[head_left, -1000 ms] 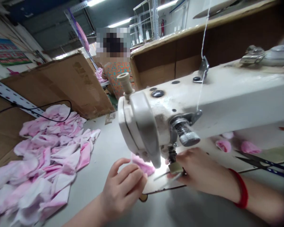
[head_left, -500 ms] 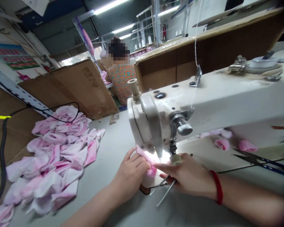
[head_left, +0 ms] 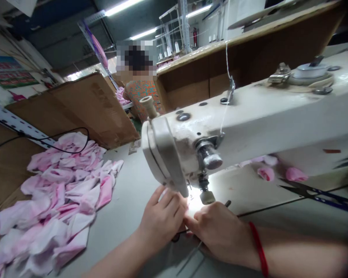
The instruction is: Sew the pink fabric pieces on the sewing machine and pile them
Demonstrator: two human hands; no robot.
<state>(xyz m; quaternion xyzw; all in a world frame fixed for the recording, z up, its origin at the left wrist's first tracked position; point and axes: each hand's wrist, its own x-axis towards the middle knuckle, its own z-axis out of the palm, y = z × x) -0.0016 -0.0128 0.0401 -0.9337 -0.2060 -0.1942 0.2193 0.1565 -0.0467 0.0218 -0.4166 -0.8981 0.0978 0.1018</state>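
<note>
My left hand (head_left: 164, 214) is closed, its fingertips pinching beside the lit needle area of the white sewing machine (head_left: 168, 154). Between my hands, the small pink fabric piece is almost wholly hidden by my fingers. My right hand (head_left: 220, 231), with a red cord on the wrist, curls beside it below the presser area, its index finger close to my left fingertips. Two thin metal prongs, seemingly tweezers (head_left: 188, 259), stick out beneath my right palm toward me, blurred.
Left on the table lies a heap of pink-and-white fabric pieces (head_left: 66, 193), with a black cable (head_left: 88, 141) over it. Dark-bladed scissors (head_left: 313, 193) and rolled pink pieces (head_left: 295, 173) lie right. Cardboard panels (head_left: 75, 108) stand behind; a person (head_left: 145, 94) sits beyond.
The view has shifted, so the machine sits further left. My hands have drawn close together at the needle, and the pink fabric that showed between them is now mostly covered.
</note>
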